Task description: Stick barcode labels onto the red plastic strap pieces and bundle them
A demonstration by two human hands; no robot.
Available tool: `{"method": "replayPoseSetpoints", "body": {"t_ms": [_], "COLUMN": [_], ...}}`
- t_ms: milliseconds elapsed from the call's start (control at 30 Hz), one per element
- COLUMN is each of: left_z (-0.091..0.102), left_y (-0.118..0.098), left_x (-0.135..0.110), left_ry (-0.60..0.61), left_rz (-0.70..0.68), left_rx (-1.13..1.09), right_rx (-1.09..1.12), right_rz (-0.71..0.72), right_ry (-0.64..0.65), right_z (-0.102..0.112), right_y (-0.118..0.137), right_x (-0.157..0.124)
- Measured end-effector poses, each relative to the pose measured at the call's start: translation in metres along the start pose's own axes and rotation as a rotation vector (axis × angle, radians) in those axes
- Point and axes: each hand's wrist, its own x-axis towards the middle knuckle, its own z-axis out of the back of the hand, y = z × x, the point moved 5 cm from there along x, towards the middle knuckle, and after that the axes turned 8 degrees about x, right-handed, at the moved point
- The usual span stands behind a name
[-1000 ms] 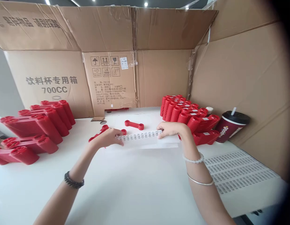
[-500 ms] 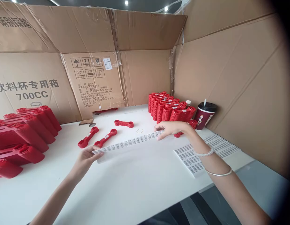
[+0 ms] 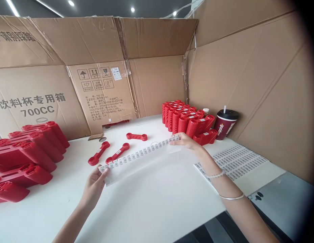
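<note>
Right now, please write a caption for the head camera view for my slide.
Left hand and right hand hold a strip of barcode labels above a white table, near red plastic parts.

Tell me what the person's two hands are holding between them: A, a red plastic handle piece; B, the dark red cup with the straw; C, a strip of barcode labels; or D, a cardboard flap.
C. The left hand grips one end of the strip of barcode labels, and the right hand holds the other end.
</note>
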Motion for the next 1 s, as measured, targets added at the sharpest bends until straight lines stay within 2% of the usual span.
{"method": "replayPoseSetpoints", "body": {"t_ms": [200,333,500,633,800,1000], "left_z": [-0.003,-0.011,-0.021,-0.025,-0.029,-0.027], "left_y": [0.004,0.006,0.011,0.018,0.024,0.026], "left_x": [-0.002,-0.005,-0.01,-0.012,-0.01,-0.012], "left_ry": [-0.056,0.008,0.055,0.047,0.2,0.326], "left_rz": [0.044,0.037,0.069,0.143,0.174,0.198], "left_rx": [0.017,-0.009,-0.026,0.058,-0.043,-0.07], "right_rx": [0.046,0.05,0.045,0.16,0.137,0.05], "right_rz": [-0.039,-0.081,-0.083,-0.114,-0.06,-0.053], "right_ry": [0.0,-0.015,-0.144,-0.117,-0.129,-0.212], "right_z": [0.0,0.005,0.018,0.02,0.018,0.021], "right_y": [-0.009,-0.017,-0.028,-0.034,-0.032,-0.042], "right_x": [-0.007,-0.01,-0.008,-0.006,-0.004,0.001]}}
